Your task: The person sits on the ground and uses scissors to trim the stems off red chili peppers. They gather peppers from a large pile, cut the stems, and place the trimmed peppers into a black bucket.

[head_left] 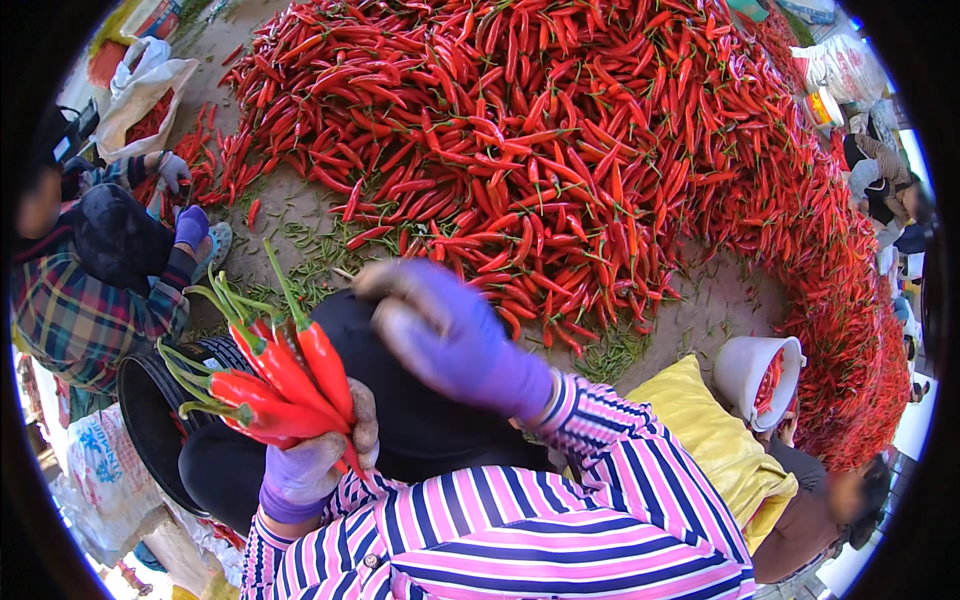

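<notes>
My left hand, in a purple and grey work glove, grips a bunch of red chili peppers by their lower ends, green stems fanned towards the upper left. My right hand, gloved alike and blurred, is raised over my dark-trousered knee, to the right of the bunch and apart from it; its palm side is hidden, so whether it holds anything does not show. A large heap of red chili peppers lies on the ground before me. Cut green stems are scattered along the heap's near edge.
A black bucket lies tilted at my left, near a co-worker in a plaid shirt. A white sack stands beyond that person. At my right are a yellow sack and a white bucket with peppers, beside another person.
</notes>
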The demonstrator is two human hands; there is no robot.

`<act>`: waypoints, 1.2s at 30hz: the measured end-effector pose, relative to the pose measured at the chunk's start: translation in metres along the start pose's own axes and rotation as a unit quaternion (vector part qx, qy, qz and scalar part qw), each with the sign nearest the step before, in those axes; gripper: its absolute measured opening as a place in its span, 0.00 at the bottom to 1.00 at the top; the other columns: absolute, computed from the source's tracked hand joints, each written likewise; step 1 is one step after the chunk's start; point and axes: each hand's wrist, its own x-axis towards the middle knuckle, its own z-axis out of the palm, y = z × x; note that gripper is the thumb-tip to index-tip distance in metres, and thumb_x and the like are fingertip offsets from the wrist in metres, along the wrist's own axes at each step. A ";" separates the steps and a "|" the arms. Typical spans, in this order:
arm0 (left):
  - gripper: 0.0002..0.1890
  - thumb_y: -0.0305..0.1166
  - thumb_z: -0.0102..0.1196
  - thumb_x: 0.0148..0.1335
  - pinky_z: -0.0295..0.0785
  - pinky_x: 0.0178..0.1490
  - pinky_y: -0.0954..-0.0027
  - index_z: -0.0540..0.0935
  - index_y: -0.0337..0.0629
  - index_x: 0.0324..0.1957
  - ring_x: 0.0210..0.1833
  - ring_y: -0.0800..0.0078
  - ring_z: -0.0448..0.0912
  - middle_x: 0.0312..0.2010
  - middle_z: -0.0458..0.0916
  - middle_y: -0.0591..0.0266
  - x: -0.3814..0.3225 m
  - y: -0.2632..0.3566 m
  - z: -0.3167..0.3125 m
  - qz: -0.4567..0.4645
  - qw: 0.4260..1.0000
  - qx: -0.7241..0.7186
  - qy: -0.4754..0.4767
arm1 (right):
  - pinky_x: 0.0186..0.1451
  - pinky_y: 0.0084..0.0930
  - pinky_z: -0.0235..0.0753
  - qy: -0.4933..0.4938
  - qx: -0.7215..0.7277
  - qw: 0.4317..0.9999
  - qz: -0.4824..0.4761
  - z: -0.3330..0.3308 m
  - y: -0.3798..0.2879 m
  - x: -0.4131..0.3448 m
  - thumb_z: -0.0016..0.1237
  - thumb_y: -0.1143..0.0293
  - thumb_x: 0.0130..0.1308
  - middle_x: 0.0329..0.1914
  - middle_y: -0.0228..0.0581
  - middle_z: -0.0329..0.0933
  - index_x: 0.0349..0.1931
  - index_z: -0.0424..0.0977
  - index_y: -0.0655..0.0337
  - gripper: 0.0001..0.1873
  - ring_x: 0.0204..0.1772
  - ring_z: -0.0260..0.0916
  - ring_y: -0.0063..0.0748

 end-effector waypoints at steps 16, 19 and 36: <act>0.36 0.53 0.67 0.47 0.73 0.23 0.72 0.67 0.44 0.51 0.19 0.70 0.75 0.22 0.74 0.56 0.016 0.000 -0.010 -0.043 0.998 -0.013 -0.049 | 0.54 0.45 0.71 -0.134 -0.606 0.690 0.372 -0.077 0.257 0.111 0.61 0.48 0.46 0.54 0.46 0.67 0.70 0.47 0.42 0.51 0.57 0.66 0.48; 0.32 0.51 0.72 0.42 0.75 0.29 0.73 0.75 0.31 0.36 0.26 0.72 0.78 0.23 0.76 0.60 0.019 0.004 -0.008 -0.107 0.991 -0.073 -0.027 | 0.49 0.42 0.76 -0.117 -0.580 0.717 0.368 -0.073 0.265 0.085 0.61 0.56 0.47 0.50 0.45 0.69 0.69 0.48 0.40 0.48 0.54 0.68 0.47; 0.37 0.55 0.66 0.47 0.73 0.21 0.73 0.66 0.44 0.52 0.18 0.71 0.76 0.22 0.74 0.56 0.016 -0.006 -0.013 -0.018 0.993 -0.016 -0.115 | 0.51 0.42 0.74 -0.198 -0.526 0.764 0.317 -0.060 0.252 0.049 0.51 0.65 0.56 0.49 0.43 0.73 0.50 0.68 0.49 0.19 0.53 0.73 0.47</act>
